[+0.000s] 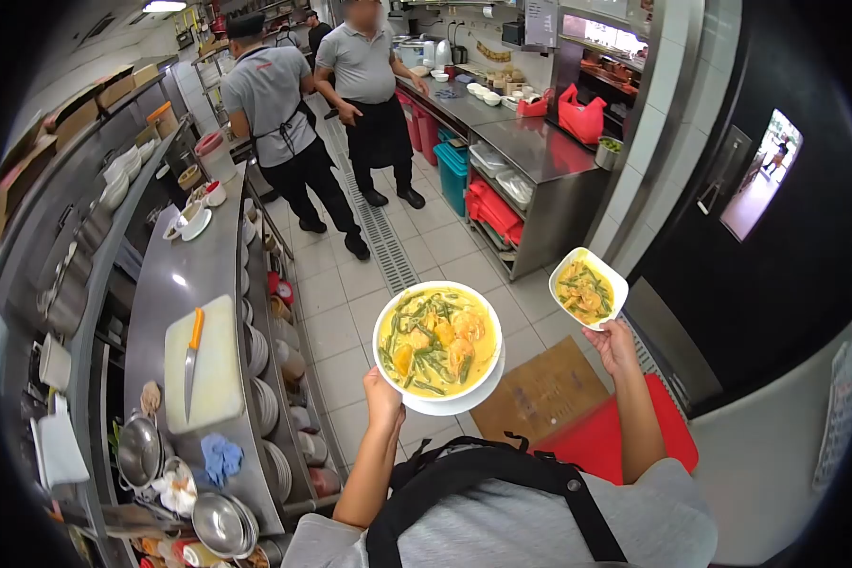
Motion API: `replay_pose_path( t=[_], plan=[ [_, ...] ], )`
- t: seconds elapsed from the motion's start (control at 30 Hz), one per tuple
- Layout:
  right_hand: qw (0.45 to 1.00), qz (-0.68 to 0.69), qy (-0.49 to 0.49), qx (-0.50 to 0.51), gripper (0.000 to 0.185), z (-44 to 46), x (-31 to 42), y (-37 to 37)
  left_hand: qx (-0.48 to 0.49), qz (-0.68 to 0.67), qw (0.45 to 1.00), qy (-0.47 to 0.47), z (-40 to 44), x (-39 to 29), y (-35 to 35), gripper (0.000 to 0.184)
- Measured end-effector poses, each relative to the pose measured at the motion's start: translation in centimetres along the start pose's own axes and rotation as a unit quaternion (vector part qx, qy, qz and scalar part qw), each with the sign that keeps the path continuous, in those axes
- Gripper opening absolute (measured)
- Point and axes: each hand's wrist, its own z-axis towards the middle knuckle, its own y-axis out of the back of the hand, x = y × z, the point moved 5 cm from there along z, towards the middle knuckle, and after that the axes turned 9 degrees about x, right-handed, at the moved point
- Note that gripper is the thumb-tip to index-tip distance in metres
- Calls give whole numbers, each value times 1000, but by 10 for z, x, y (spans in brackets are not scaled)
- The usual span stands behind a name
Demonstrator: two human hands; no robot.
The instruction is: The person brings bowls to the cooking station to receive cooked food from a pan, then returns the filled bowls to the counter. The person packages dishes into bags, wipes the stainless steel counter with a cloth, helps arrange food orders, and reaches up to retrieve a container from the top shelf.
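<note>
My left hand [384,399] is closed on the rim of a white plate [459,404], its fingers partly hidden underneath. On that plate stands a round white bowl [379,348] filled with yellow curry [437,339], in which green beans and orange pieces that look like shrimp show. Farther right, my right hand [616,346] grips the near edge of a smaller squarish white bowl [620,288]. A similar stew [585,289] of beans and orange pieces lies in it. Both dishes are held up above the floor, apart from each other.
Left is a steel counter [156,312] with a cutting board [220,379], an orange-handled knife [194,343] and a blue cloth [221,458]. Two people in grey shirts [267,90] stand ahead. A brown mat [540,393] and red surface [667,426] lie below; a black door [776,237] is right.
</note>
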Motion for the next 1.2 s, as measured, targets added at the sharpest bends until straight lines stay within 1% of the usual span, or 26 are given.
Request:
replay_pose_path(
  t=[0.03,0.1,0.17,0.23,0.3,0.4,0.47,0.57,0.63,0.7,0.73,0.8,0.87,0.93,0.97,1.03,1.07,1.17,1.2],
  plan=[
    [1000,-15,-9,-9,26,15,15,-17,-21,-11,1000,16,13,-8,-8,18],
    [1000,-7,-11,-11,23,72,12,-39,-41,-8,999,17,62,-11,-10,19],
    [1000,-3,-18,-18,24,128,12,-58,-27,1,1000,15,117,-7,-20,19],
    [999,29,-17,-1,26,184,8,-73,-24,0,1000,15,169,-6,-34,20],
    [1000,25,-14,-12,26,226,26,-85,-4,-5,1000,19,215,-4,-54,20],
    [999,31,-8,-22,25,297,38,-94,-9,-5,1000,22,296,3,-92,19],
    [999,33,-11,-27,25,344,47,-89,2,1,999,35,357,27,-103,19],
    [999,35,-7,-28,24,393,70,-67,30,0,999,39,421,48,-149,19],
    [998,22,11,-60,23,426,87,-55,41,6,999,32,468,67,-176,20],
    [997,25,16,-72,23,462,102,-33,30,19,998,50,514,95,-201,20],
    [997,20,14,-78,23,482,116,-9,28,18,999,43,532,116,-222,20],
    [995,13,23,-95,22,515,133,7,33,23,999,31,582,138,-242,22],
    [995,6,30,-99,22,556,149,25,39,34,998,24,641,168,-255,22],
    [995,-1,45,-91,20,588,162,44,43,44,998,13,682,187,-272,23],
    [996,8,25,-82,20,611,164,94,25,58,998,11,680,224,-292,23],
    [995,-4,53,-89,21,631,177,100,38,57,998,-3,719,242,-300,23],
    [994,1,57,-90,24,649,176,106,40,81,996,-8,747,264,-294,24],
    [992,7,73,-103,26,680,188,122,38,83,996,1,786,284,-321,24],
    [994,16,56,-95,26,701,180,162,13,101,995,4,781,318,-324,25]
  ],
)
